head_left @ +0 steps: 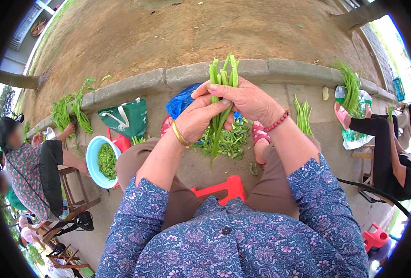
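A bunch of thick green stems [220, 74] stands up between my hands at the middle of the view. My left hand [196, 119], with a gold bangle, is closed round the lower part of the bunch, thumb across it. My right hand [252, 97], with a red bead bracelet, grips the bunch higher up, its thumb over the stems. Below them a pile of plucked leaves [233, 139] lies on the pavement between my feet, in front of a blue plastic bag [182, 97].
Near my left knee are a green bag [124, 118] and a blue basin of greens [94, 157]. A co-worker [31, 171] sits left, another person [391, 153] right. Stems [303, 116] lie right. A red stool [224, 185] is below me, a stone kerb [196, 74] ahead.
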Tool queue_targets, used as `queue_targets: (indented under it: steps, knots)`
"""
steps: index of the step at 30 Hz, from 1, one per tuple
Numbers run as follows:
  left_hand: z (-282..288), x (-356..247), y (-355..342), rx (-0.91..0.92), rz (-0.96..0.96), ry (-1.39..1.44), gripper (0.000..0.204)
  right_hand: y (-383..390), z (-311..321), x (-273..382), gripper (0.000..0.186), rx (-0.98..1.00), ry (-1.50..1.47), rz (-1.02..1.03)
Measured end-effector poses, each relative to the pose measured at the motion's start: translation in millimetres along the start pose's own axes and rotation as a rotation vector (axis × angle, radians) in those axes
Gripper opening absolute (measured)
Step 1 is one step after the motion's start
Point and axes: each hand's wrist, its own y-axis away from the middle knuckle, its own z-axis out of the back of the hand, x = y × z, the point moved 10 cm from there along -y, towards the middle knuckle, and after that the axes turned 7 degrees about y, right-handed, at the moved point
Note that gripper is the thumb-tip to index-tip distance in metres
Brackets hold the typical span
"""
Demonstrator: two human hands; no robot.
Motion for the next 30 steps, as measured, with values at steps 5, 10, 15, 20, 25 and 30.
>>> queue_targets:
  steps: [5, 10, 15, 20, 25, 30]
  knots:
    - [13.7, 5.7, 7.0, -0.063, 0.046, -0.268, 0.029, -11.8, 48.8, -7.1, 0.038, -0.276, -0.129, 0.128]
    - [34.3, 3.2, 15.3, -0.154, 0.101, -0.433, 0.033, 11.4, 96.0, 3.9, 0.034, -0.509, -0.152, 0.086]
    - [57.8, -7.7, 12.0, -0.271, -0.055, -0.431, 0.028, 14.7, 96.8, 9.3, 0.033, -0.478, -0.250, 0.122]
    - [51.3, -22.8, 7.4, -0.349, -0.143, -0.347, 0.026, 10.1, 71.2, 13.6, 0.036, -0.291, -0.243, 0.118]
    - [36.1, -25.4, 6.2, -0.224, -0.123, -0.289, 0.024, 6.4, 59.4, 12.9, 0.035, -0.226, -0.255, 0.112]
    - [36.2, -27.8, 7.0, -0.241, -0.182, -0.201, 0.020, 5.8, 60.0, 10.4, 0.035, -0.254, -0.238, 0.105]
